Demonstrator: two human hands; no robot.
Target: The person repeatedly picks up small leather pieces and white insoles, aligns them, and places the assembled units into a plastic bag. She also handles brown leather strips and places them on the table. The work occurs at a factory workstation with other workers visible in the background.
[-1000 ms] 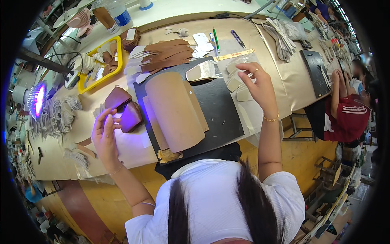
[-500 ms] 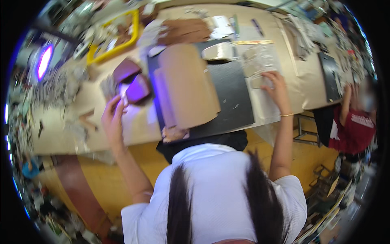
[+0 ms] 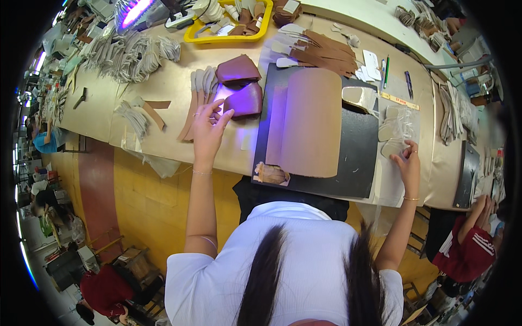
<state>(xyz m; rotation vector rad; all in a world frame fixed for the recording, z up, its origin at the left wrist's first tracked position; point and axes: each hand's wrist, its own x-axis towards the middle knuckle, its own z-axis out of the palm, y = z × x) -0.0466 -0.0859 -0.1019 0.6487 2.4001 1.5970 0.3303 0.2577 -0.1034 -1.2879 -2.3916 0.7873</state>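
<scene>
My left hand point(image 3: 209, 127) is at the near one of two stacks of curved, glossy brown pieces point(image 3: 244, 100), its thumb and fingers apart. Whether the fingertips touch the stack I cannot tell. Beside them lie brown strips with pale grey ends point(image 3: 203, 86). My right hand point(image 3: 406, 162) is by the rounded beige pads point(image 3: 392, 146), which lie next to crumpled clear plastic point(image 3: 402, 122). Its thumb and forefinger are apart, with nothing visible between them. Between my hands, a ridged tan roll or curved block point(image 3: 312, 122) rests on a black board point(image 3: 357, 155).
A yellow tray point(image 3: 223, 39) of brown and pale pieces stands at the back left, beside a glowing purple lamp point(image 3: 136, 12). Brown strips point(image 3: 326, 51), pens point(image 3: 409, 83) and a ruler point(image 3: 399, 101) lie at the back. A co-worker in red point(image 3: 465, 247) sits at the right.
The view has swung left, so the table's things sit farther right and look sharper. My left hand stays by the brown stacks, my right hand by the beige pads.
</scene>
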